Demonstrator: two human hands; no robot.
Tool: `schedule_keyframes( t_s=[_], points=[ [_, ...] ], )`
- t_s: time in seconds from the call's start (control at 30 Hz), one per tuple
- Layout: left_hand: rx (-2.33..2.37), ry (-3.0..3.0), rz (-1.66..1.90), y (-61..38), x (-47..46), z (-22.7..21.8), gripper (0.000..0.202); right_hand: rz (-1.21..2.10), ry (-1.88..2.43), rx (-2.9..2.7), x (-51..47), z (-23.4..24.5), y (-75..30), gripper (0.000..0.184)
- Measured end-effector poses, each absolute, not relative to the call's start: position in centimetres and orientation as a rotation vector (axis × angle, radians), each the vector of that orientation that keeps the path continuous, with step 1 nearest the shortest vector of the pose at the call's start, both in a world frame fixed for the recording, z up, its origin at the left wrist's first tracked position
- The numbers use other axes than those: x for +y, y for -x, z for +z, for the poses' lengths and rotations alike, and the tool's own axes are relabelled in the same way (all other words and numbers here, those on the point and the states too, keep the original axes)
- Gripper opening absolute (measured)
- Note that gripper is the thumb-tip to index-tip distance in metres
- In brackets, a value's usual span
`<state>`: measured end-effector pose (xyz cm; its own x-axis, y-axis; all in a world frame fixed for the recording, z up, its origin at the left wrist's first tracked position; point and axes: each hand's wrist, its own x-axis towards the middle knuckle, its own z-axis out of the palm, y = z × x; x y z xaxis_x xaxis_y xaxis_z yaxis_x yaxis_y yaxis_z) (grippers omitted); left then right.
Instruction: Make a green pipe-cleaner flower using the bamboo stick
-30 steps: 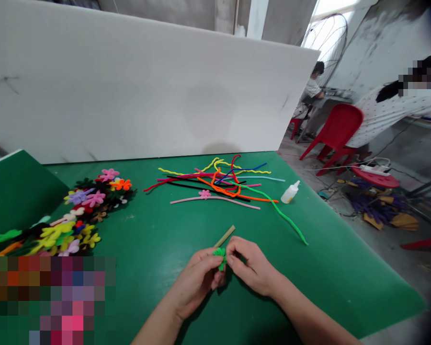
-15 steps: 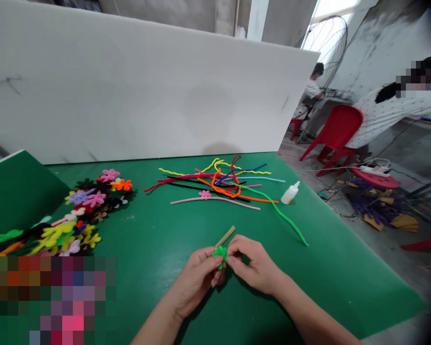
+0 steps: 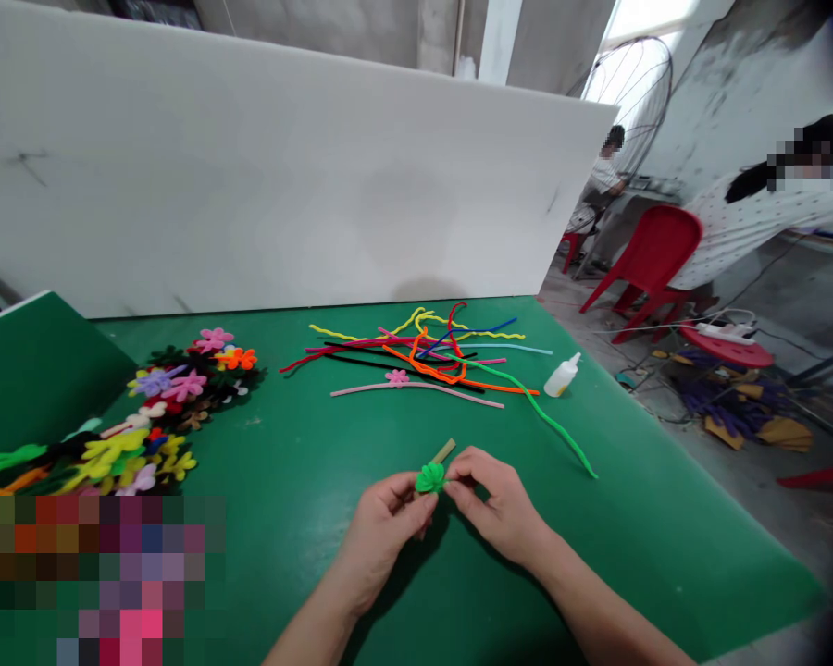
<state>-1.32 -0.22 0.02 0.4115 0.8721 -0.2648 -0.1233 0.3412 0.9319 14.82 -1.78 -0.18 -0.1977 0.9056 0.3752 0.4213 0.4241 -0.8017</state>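
left hand point(image 3: 389, 516) clamped on green pipe-cleaner flower point(image 3: 430, 478), over green tabletop point(image 3: 284, 546), front middle. right hand point(image 3: 496, 504) fingertips pinch its right edge. tan strip point(image 3: 444, 451) behind flower. loose pipe cleaners point(image 3: 439, 371) beyond, white squeeze bottle point(image 3: 562, 376) to their right.

White partition board point(image 3: 298, 176) is spanning 10 to 1 o'clock. Wire fan cage point(image 3: 635, 102) is standing at 2. Red plastic chair point(image 3: 663, 245) is sitting at 2–3, polka-dot-shirted co-worker point(image 3: 742, 213) leaning beside it. Power strip point(image 3: 726, 330) is resting on red stool point(image 3: 736, 352) at 3.
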Motion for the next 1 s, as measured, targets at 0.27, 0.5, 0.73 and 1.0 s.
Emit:
schedule_keyframes(
  t_s=[0.27,0.5,0.73,1.0],
  points=[
    [0.812,-0.731,0.854,0.9,-0.5,0.6,0.018,0.745,1.172,-1.728,-1.8,-0.1,-14.6,0.009],
    [0.722,-0.546,0.831,1.0,-0.4,0.9,0.014,1.01,1.218,-1.511,-1.7,0.2,-13.7,0.015],
    [0.616,-0.477,0.814,0.9,-0.3,0.4,0.008,1.18,1.18,-1.339,-1.6,-0.4,-13.2,0.021],
    [0.651,-0.532,0.832,0.9,-0.4,0.2,0.01,1.084,1.181,-1.404,-1.6,-0.3,-13.1,0.017]
  ],
)
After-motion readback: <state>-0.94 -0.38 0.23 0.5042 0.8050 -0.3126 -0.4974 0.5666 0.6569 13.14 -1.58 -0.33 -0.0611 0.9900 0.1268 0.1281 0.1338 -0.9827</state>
